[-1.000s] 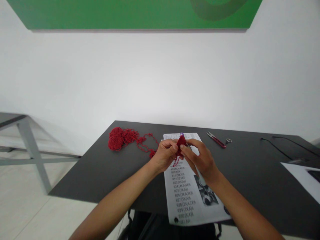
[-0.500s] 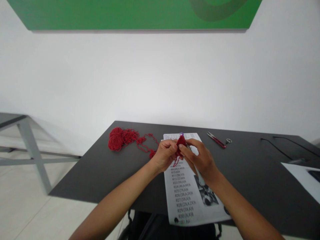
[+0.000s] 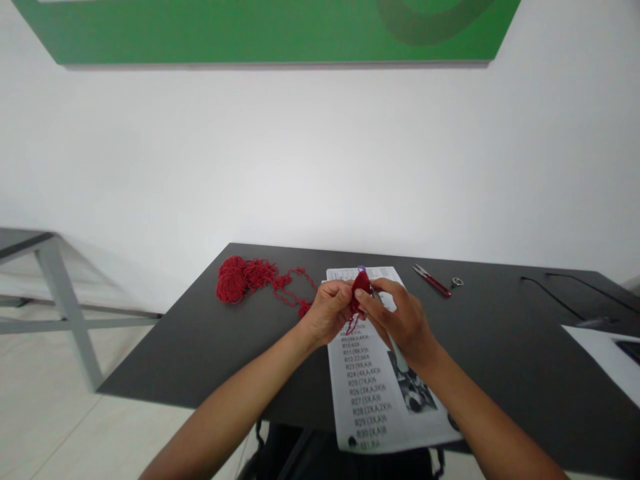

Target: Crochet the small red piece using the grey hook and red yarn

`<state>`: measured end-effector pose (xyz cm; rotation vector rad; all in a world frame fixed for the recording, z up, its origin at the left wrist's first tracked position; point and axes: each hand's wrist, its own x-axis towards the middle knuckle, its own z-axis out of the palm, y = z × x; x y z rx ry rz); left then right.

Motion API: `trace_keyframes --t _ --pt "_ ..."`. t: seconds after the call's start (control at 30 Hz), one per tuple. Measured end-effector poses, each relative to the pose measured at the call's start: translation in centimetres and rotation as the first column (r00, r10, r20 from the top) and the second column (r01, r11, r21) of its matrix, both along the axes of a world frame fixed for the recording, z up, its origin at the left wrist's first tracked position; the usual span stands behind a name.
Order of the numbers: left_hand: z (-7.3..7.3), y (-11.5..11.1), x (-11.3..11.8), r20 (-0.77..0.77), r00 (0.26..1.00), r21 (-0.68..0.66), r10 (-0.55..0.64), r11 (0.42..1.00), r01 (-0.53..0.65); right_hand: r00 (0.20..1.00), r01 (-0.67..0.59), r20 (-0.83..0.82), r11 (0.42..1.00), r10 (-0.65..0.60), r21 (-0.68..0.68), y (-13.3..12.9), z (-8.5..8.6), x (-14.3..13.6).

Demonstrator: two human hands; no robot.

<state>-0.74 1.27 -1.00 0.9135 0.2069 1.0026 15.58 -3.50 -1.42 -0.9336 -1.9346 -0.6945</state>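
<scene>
Over a printed pattern sheet (image 3: 367,400), my left hand (image 3: 329,308) pinches a small piece of red crochet (image 3: 361,285). A purple stitch marker (image 3: 361,269) sits at the top of the piece, and a loop of red yarn dangles below it. My right hand (image 3: 403,319) is closed around a crochet hook, whose pale handle (image 3: 400,359) shows beneath the palm. Its fingertips touch the right side of the crochet; the hook's tip is hidden there. Loose red yarn runs from the left hand to a ball of red yarn (image 3: 233,280).
Thread snips (image 3: 433,281) with red handles lie right of the sheet, beside a small metal ring (image 3: 457,282). Eyeglasses (image 3: 590,317) and a white sheet with a dark object (image 3: 605,360) are at the far right of the dark table (image 3: 240,360). A white wall rises behind.
The crochet piece and both hands have shifted very slightly. More of the hook's pale handle shows below my right hand now.
</scene>
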Motion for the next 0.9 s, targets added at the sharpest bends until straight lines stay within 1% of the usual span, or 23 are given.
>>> trace_keyframes --t 0.13,0.27,0.37,0.47,0.53,0.6,0.67,0.73,0.8,0.9 --pt "-0.1 0.0 -0.1 0.01 1.0 -0.017 0.016 1.0 -0.016 1.0 0.001 0.004 1.0 -0.001 0.027 0.2 -0.1 0.0" --pt "0.0 -0.1 -0.1 0.017 0.999 -0.05 0.042 0.998 -0.041 0.999 -0.04 -0.022 0.999 0.04 0.003 0.5 -0.2 -0.2" --pt "0.1 -0.1 -0.1 0.01 0.997 -0.067 0.082 0.994 -0.081 0.99 -0.085 -0.117 0.996 0.084 -0.004 0.6 0.0 -0.3" --pt "-0.2 0.2 -0.1 -0.002 0.995 -0.064 0.104 0.993 -0.104 0.954 -0.13 -0.278 0.991 0.113 -0.042 0.3 0.4 -0.4" --pt "-0.4 0.5 -0.1 -0.009 0.993 -0.062 0.115 0.991 -0.116 0.912 -0.166 -0.393 0.982 0.12 -0.087 0.1 0.5 -0.5" --pt "-0.6 0.6 -0.1 -0.018 0.992 -0.059 0.122 0.991 -0.123 0.851 -0.215 -0.513 0.967 0.115 -0.14 0.0 0.6 -0.7" --pt "-0.7 0.7 -0.1 -0.027 0.993 -0.051 0.119 0.991 -0.12 0.753 -0.313 -0.646 0.932 0.126 -0.183 0.1 0.6 -0.9" --pt "-0.7 0.7 -0.1 -0.036 0.993 -0.04 0.113 0.993 -0.115 0.628 -0.43 -0.766 0.882 0.138 -0.194 0.4 0.6 -1.1" --pt "-0.8 0.7 -0.1 -0.043 0.993 -0.034 0.111 0.993 -0.112 0.537 -0.496 -0.835 0.846 0.121 -0.197 0.6 0.6 -1.2" --pt "-1.0 0.8 -0.1 -0.057 0.993 -0.015 0.1 0.995 -0.101 0.488 -0.514 -0.869 0.831 0.077 -0.215 0.7 0.6 -1.3"
